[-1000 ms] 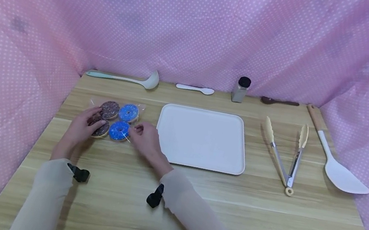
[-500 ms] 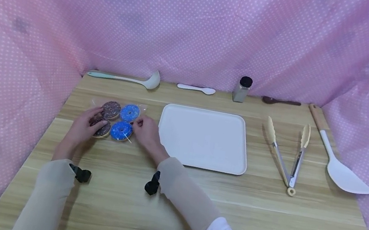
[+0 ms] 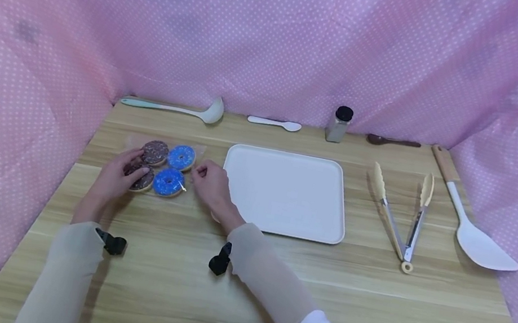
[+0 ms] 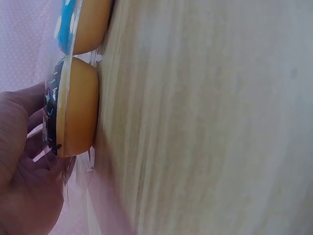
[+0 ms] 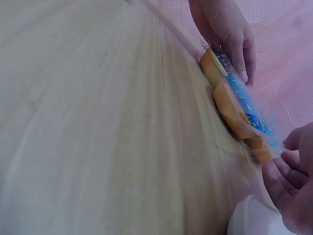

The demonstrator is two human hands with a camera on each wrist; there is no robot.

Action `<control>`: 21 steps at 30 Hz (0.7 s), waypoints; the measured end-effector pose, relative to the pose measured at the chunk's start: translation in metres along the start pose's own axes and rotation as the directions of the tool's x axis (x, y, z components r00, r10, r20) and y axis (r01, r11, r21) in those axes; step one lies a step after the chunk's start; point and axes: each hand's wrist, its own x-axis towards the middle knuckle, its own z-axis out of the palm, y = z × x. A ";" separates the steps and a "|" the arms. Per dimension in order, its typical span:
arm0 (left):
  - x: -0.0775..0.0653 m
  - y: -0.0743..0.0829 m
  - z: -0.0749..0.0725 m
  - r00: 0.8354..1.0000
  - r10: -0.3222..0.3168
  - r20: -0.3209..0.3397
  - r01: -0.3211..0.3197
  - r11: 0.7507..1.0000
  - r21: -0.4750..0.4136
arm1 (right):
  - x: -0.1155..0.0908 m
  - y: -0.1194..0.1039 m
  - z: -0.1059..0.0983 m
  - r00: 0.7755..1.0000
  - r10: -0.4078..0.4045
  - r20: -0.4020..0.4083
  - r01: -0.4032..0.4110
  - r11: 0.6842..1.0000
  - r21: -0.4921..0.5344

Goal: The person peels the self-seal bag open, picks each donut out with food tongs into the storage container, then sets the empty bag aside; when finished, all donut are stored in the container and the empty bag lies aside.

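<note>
A clear plastic bag (image 3: 200, 150) lies on the left of the table with two brown donuts (image 3: 154, 152) and two blue donuts (image 3: 169, 183) inside, all sprinkled. My left hand (image 3: 112, 178) holds the near brown donut through the plastic, thumb on its near side and fingers over its left. In the left wrist view, that donut (image 4: 80, 107) stands out against the hand, its tan side touching the table. At the bag's right edge, my right hand (image 3: 214, 187) has curled fingers that pinch the film; in the right wrist view, thumb and fingertips meet there beside the donuts.
A white tray (image 3: 284, 193) lies just right of my right hand. Tongs (image 3: 413, 233) and a white turner (image 3: 481, 244) lie farther right. Along the back are a ladle (image 3: 210, 112), a white spoon (image 3: 274, 123), a black-capped jar (image 3: 337, 126) and a dark spoon (image 3: 392, 142).
My right hand has shifted slightly right, away from the near blue donut, to the bag's right edge. My left hand stays on the brown donut.
</note>
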 end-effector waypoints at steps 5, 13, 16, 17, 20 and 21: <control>-0.002 0.000 0.001 1.000 0.020 -0.020 -0.020 1.000 0.000 | 0.008 -0.003 0.003 0.999 -0.053 0.003 0.053 0.998 -0.044; -0.001 -0.003 0.005 0.999 0.034 -0.030 -0.034 0.999 -0.006 | 0.024 0.002 0.009 0.999 -0.031 0.032 0.035 0.989 -0.143; 0.000 -0.005 0.005 0.999 0.023 -0.025 -0.023 1.000 -0.006 | 0.026 0.003 0.008 0.999 -0.032 0.044 0.039 0.986 -0.161; 0.000 -0.005 0.005 1.000 0.017 -0.022 -0.017 1.000 -0.007 | 0.027 0.003 0.007 0.998 -0.035 0.045 0.042 0.985 -0.166; 0.000 -0.005 0.003 1.000 0.001 -0.011 -0.001 1.000 -0.004 | 0.026 0.003 0.004 0.999 -0.038 0.031 0.043 0.985 -0.170; 0.000 -0.004 0.003 1.000 0.000 -0.007 0.000 1.000 -0.006 | 0.026 0.002 0.003 0.999 -0.039 0.020 0.042 0.985 -0.166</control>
